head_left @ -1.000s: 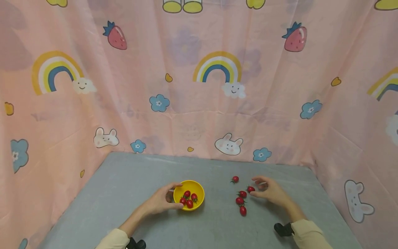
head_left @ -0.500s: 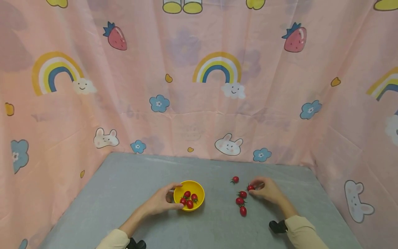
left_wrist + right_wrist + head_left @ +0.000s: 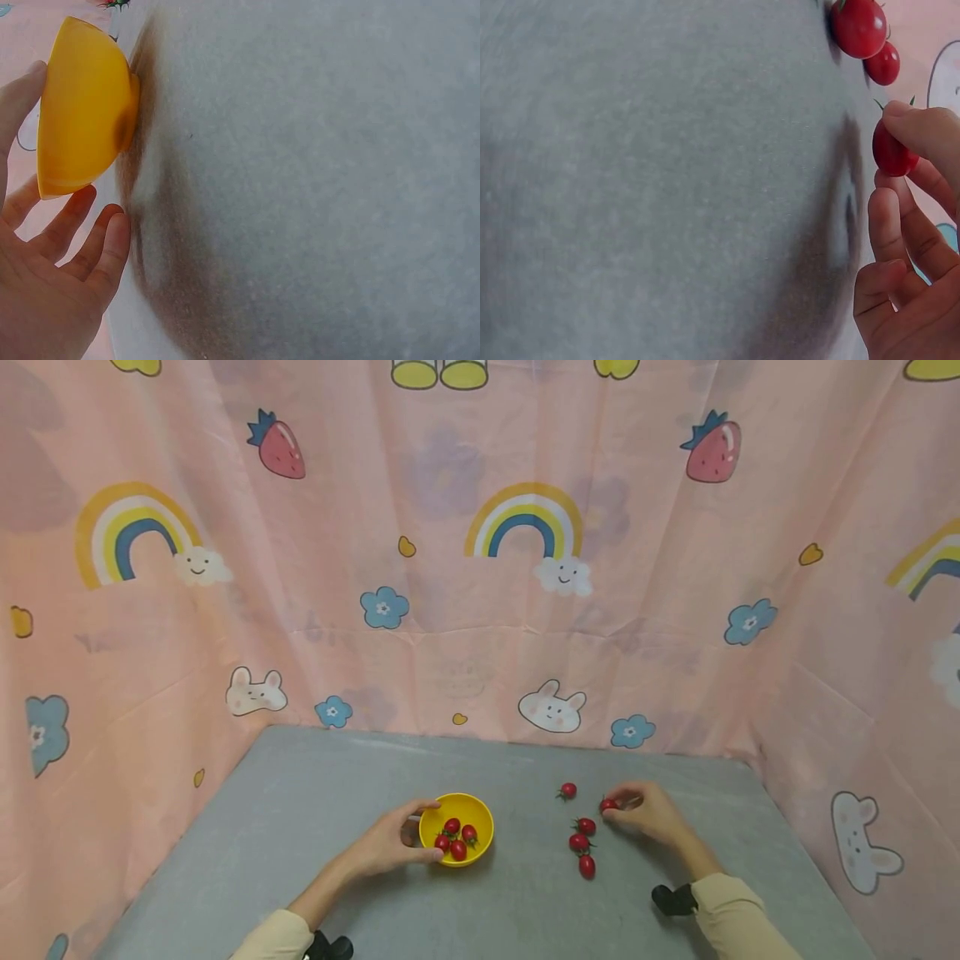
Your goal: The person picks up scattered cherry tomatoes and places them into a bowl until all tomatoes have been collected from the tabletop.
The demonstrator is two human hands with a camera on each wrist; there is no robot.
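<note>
My left hand (image 3: 386, 839) grips the rim of a small yellow bowl (image 3: 480, 839), thumb on the near side and fingers at the far side. Several red cherry tomatoes (image 3: 458, 850) with green stems lie inside it. In the left wrist view the bowl (image 3: 86, 105) is seen from the side, with its inside hidden. Over to the right, my right hand (image 3: 651, 818) pinches one cherry tomato (image 3: 892, 150) between thumb and fingers, seemingly just off the table. Left of that hand, a loose tomato (image 3: 568, 791) lies farther back and a short row of tomatoes (image 3: 579, 842) lies nearer.
Both hands are over a grey table (image 3: 517, 893). A pink patterned curtain (image 3: 465, 652) hangs along its back and sides. A black strap piece (image 3: 675, 900) sits at the right wrist, with another (image 3: 330, 947) at the left.
My right hand has closed its thumb and fingers on a tomato and shifted it slightly up and away from the row. The left hand and the bowl have stayed in place.
</note>
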